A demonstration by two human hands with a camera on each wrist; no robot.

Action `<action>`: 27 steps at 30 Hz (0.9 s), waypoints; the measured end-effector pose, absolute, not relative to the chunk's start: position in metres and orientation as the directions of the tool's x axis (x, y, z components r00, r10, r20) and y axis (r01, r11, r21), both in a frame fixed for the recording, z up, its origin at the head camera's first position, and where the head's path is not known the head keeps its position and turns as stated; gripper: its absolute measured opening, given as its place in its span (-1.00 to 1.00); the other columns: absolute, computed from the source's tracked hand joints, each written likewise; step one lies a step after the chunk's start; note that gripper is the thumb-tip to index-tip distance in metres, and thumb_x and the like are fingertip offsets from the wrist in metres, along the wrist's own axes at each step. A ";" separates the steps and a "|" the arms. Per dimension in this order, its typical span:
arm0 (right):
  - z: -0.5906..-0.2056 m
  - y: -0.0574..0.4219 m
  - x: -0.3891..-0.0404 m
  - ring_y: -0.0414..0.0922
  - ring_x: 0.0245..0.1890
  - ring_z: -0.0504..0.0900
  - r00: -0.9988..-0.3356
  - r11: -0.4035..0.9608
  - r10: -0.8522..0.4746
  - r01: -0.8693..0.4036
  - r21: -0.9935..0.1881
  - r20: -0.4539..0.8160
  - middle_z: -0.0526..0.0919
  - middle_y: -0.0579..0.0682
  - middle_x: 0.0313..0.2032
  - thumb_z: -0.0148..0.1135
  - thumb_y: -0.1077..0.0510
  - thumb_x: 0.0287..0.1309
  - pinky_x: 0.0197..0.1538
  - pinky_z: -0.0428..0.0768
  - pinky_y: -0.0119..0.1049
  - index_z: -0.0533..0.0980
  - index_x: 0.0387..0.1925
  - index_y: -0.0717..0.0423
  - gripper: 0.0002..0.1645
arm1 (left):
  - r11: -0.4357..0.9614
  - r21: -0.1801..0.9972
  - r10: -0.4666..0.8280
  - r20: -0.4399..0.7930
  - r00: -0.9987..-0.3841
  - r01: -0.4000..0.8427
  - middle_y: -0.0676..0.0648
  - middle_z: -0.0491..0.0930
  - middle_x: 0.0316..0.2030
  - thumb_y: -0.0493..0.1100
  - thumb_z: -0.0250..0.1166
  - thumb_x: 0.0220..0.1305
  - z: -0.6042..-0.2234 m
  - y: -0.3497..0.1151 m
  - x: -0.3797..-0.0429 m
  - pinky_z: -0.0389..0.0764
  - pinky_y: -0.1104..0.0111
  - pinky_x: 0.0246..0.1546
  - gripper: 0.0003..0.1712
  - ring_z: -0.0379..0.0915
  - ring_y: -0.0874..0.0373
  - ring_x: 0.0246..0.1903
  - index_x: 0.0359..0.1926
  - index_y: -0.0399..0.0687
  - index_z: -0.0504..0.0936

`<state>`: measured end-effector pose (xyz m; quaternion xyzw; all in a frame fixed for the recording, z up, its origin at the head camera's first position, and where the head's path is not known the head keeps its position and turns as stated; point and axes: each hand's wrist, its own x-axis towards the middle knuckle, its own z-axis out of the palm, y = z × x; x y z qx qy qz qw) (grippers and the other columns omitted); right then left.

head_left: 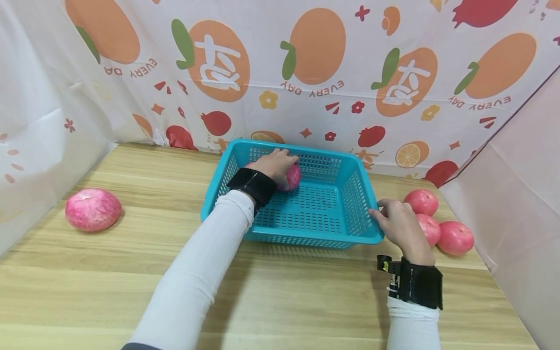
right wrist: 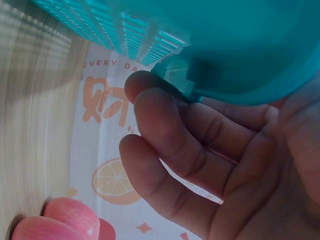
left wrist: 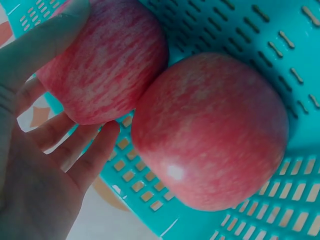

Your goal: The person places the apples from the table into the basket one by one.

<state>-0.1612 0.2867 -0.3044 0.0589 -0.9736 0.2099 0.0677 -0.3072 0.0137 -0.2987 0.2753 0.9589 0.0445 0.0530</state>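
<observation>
Inside the turquoise basket [head_left: 323, 153], the left hand [head_left: 273, 167] holds a striped apple [left wrist: 107, 60] in part-curled fingers beside a second apple [left wrist: 210, 132]; the right hand [head_left: 400, 223] grips the basket's end, fingers curled.

On my feed I see the basket [head_left: 355, 199], turquoise, rectangular and slatted, open side up, held at its right rim. Inside, toward the basket's far left corner, I make out a held apple [left wrist: 112, 60], red with pale streaks, and a second apple [left wrist: 210, 132], mottled red, close beside it.
</observation>
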 end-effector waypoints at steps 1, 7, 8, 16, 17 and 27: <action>-0.305 0.287 -0.161 -0.10 -0.58 0.56 -0.984 0.905 -0.085 -0.142 -0.401 0.156 0.62 0.22 -0.46 0.17 0.15 0.12 -0.42 0.64 -0.12 0.44 -0.10 0.45 -0.57 | 0.846 0.117 0.530 -0.080 -0.844 0.520 -0.14 0.20 0.21 -0.03 0.37 -0.03 -0.300 0.013 -0.308 0.34 -0.04 0.07 -0.15 0.04 -0.02 0.14 0.29 0.07 0.19; -0.306 0.286 -0.161 -0.09 -0.57 0.57 -0.983 0.904 -0.090 -0.147 -0.401 0.158 0.62 0.21 -0.47 0.17 0.15 0.13 -0.41 0.65 -0.11 0.44 -0.10 0.45 -0.57 | 0.846 0.104 0.531 -0.090 -0.843 0.522 -0.13 0.25 0.17 0.01 0.40 -0.09 -0.306 0.012 -0.310 0.39 -0.03 0.02 -0.14 0.09 -0.01 0.09 0.27 0.09 0.24; -0.306 0.286 -0.161 -0.08 -0.56 0.57 -0.983 0.904 -0.091 -0.149 -0.400 0.160 0.62 0.22 -0.46 0.17 0.15 0.13 -0.40 0.64 -0.10 0.44 -0.10 0.46 -0.57 | 0.846 0.104 0.532 -0.094 -0.841 0.524 -0.13 0.25 0.17 0.01 0.40 -0.09 -0.307 0.011 -0.310 0.40 -0.03 0.01 -0.14 0.10 0.00 0.09 0.26 0.10 0.24; -0.305 0.286 -0.163 -0.06 -0.55 0.57 -0.980 0.908 -0.103 -0.163 -0.385 0.171 0.62 0.23 -0.46 0.16 0.15 0.13 -0.41 0.64 -0.09 0.44 -0.12 0.47 -0.57 | 0.824 0.144 0.564 -0.110 -0.819 0.548 -0.14 0.28 0.15 -0.04 0.40 -0.09 -0.309 0.010 -0.311 0.46 0.01 -0.07 -0.23 0.11 0.00 0.08 0.20 0.06 0.34; -0.305 0.286 -0.163 -0.07 -0.56 0.57 -0.979 0.909 -0.105 -0.165 -0.382 0.173 0.62 0.23 -0.46 0.16 0.15 0.13 -0.41 0.64 -0.10 0.44 -0.12 0.48 -0.57 | 0.823 0.152 0.564 -0.114 -0.818 0.547 -0.13 0.27 0.15 -0.04 0.39 -0.09 -0.309 0.010 -0.311 0.45 0.00 -0.08 -0.23 0.10 0.00 0.08 0.21 0.07 0.33; -0.303 0.287 -0.162 -0.05 -0.54 0.58 -0.981 0.907 -0.098 -0.156 -0.390 0.166 0.62 0.26 -0.44 0.16 0.16 0.13 -0.39 0.64 -0.09 0.43 -0.10 0.49 -0.56 | 0.809 0.158 0.585 -0.122 -0.802 0.567 -0.15 0.19 0.22 -0.12 0.37 -0.05 -0.308 0.013 -0.311 0.42 -0.04 -0.03 -0.24 0.02 -0.04 0.16 0.21 0.09 0.28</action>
